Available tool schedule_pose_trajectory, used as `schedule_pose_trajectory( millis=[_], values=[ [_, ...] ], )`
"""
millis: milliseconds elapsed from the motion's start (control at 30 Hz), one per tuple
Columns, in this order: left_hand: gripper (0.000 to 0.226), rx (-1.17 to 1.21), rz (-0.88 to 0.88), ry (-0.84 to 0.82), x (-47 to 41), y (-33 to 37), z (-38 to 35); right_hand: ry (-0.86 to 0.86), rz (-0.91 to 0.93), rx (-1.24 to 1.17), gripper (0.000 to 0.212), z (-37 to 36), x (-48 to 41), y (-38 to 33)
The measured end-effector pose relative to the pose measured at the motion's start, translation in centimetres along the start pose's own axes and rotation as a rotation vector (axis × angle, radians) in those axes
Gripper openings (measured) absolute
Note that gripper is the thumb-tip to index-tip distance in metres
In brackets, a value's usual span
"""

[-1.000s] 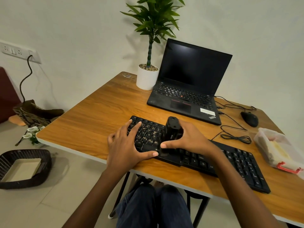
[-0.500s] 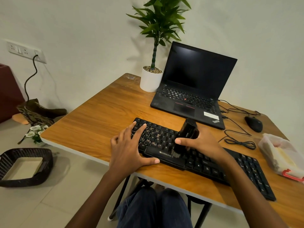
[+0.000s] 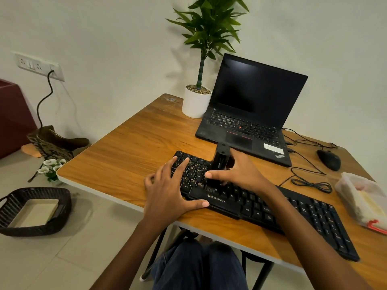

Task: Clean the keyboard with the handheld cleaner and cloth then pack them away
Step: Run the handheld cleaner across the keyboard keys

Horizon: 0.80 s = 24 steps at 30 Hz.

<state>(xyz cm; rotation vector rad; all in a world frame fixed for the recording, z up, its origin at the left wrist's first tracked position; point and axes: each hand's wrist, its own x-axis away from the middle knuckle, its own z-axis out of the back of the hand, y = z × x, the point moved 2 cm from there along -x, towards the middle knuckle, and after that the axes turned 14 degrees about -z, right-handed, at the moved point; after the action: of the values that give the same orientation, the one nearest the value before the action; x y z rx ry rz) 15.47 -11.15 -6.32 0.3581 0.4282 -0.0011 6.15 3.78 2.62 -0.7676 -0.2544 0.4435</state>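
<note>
Over the left half of the keyboard (image 3: pixel 272 208), the right hand (image 3: pixel 240 174) is gripping the handheld cleaner (image 3: pixel 219 162) upright on the keys; the left hand (image 3: pixel 167 191) is lying flat, fingers spread, on the left end. Right of the keyboard, a clear box (image 3: pixel 347 186) is holding something yellowish.

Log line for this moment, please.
phase: cleaning | right hand: grips handheld cleaner upright on keyboard | left hand: flat, presses keyboard's left end

The cleaner (image 3: pixel 221 162) on the keyboard (image 3: pixel 261 208)
My right grip (image 3: pixel 240 174) holds it on end; my left grip (image 3: pixel 167 193) lies flat on the left keys.
</note>
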Motion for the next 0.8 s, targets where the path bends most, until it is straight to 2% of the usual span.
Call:
schedule_pose_trajectory(
  millis=[100,233,267,367,400,500,633,733,800],
  values=[
    [0.123,0.004,-0.004,0.021,0.0,0.0,0.0,0.114,0.033,0.072,0.047,0.2,-0.4,-0.4],
    [0.125,-0.002,0.001,0.002,0.0,-0.1,0.0,-0.133,-0.002,-0.003,0.043,-0.3,0.0,-0.7],
    [0.125,-0.003,0.001,0.002,-0.1,-0.1,0.0,-0.118,-0.001,0.000,0.044,-0.1,0.0,-0.8],
    [0.125,-0.004,0.002,0.001,0.0,-0.1,0.0,0.074,0.024,0.105,0.051,0.4,-0.5,-0.9],
    [0.125,-0.006,0.003,0.001,0.0,-0.1,0.0,0.064,0.026,0.102,0.049,0.2,-0.5,-0.9],
    [0.126,-0.005,0.004,0.004,-0.1,0.0,0.0,-0.115,-0.013,0.016,0.044,-0.1,-0.2,-1.1],
    [0.126,-0.004,0.006,-0.007,-0.1,-0.1,0.0,-0.009,-0.014,0.080,0.043,0.9,-0.7,-1.0],
    [0.125,-0.013,0.007,0.012,-0.1,-0.1,-0.1,-0.182,-0.016,-0.040,0.041,-0.1,-0.3,-0.7],
    [0.125,-0.013,0.007,0.011,-0.1,-0.1,0.0,-0.190,-0.021,-0.092,0.041,-0.2,0.0,-0.5]
  ],
)
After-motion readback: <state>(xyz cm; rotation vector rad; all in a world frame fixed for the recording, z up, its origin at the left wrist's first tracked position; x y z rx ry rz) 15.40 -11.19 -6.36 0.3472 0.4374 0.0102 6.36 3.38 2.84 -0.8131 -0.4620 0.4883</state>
